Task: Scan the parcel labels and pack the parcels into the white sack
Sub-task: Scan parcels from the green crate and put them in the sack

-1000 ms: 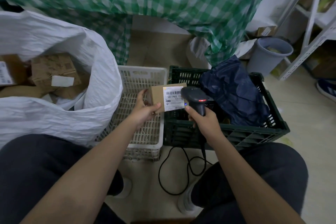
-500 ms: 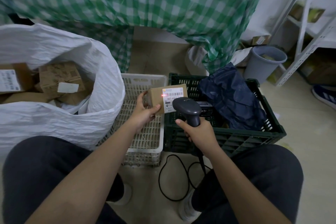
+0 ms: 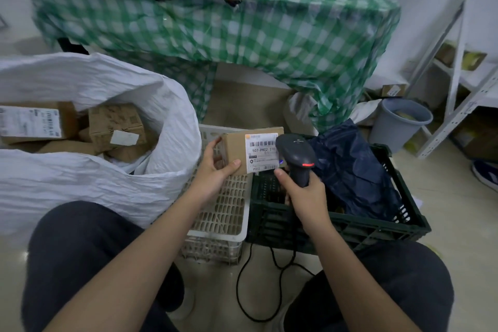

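Note:
My left hand (image 3: 215, 167) grips a small brown cardboard parcel (image 3: 235, 147) with a white barcode label (image 3: 260, 152) facing me, held above the white crate. My right hand (image 3: 303, 194) holds a black corded barcode scanner (image 3: 296, 156) by its handle; its head sits right beside the label and a red light glows on it. The white sack (image 3: 94, 178) stands open at the left, with several brown labelled parcels (image 3: 116, 127) inside.
A white slatted crate (image 3: 223, 213) sits on the floor between my knees, and a dark green crate (image 3: 377, 226) with a navy plastic bag (image 3: 353, 170) stands to its right. Behind are a green checked table cover (image 3: 215, 27), a grey bin (image 3: 398, 124) and white shelving (image 3: 458, 67).
The scanner has risen and moved right, close against the label's right side. The parcel stays in my left hand, and the view has tilted upward.

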Tool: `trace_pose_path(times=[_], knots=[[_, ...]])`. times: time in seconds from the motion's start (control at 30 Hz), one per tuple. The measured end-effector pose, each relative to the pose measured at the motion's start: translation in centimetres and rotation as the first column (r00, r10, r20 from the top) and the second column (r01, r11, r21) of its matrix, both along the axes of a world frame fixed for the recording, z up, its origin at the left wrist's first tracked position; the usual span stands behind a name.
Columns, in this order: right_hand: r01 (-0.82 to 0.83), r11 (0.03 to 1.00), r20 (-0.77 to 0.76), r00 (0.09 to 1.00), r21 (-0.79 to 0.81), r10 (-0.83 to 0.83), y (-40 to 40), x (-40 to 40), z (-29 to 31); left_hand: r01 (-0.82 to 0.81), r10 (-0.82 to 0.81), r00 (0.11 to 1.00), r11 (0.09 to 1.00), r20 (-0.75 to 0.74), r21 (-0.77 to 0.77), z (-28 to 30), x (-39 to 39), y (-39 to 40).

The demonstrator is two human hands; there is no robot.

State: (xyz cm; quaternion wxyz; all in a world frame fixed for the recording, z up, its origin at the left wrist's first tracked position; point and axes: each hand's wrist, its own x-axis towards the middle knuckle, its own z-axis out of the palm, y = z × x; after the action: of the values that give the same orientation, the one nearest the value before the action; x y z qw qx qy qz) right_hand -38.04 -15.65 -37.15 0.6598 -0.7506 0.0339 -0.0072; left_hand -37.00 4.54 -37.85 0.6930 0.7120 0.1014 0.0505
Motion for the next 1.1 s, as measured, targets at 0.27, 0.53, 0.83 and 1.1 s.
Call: trace_pose_path(times=[0.27, 0.53, 0.83, 1.1], knots=[[-0.084, 0.988, 0.089, 0.993, 0.128, 0.073, 7.9, 3.4, 5.5, -0.304, 0.309, 0.920, 0.951, 0.241, -0.059, 6.0, -3.4, 8.6], [-0.128, 0.991, 0.110, 0.985, -0.039, 0.132, 18.3, 7.6, 5.6, -0.581, 0.551, 0.800, 0.810, 0.239, 0.078, 8.0, -5.0, 21.2], [-0.117, 0.984, 0.071, 0.989, -0.134, 0.127, 24.4, 12.0, 4.7, -0.470, 0.537, 0.843, 0.709, 0.030, 0.525, 5.5, -3.2, 30.7], [-0.118, 0.992, 0.107, 0.987, -0.053, 0.123, 25.5, 12.5, 4.5, -0.408, 0.576, 0.797, 0.298, 0.178, 0.863, 5.4, -0.7, 30.9]])
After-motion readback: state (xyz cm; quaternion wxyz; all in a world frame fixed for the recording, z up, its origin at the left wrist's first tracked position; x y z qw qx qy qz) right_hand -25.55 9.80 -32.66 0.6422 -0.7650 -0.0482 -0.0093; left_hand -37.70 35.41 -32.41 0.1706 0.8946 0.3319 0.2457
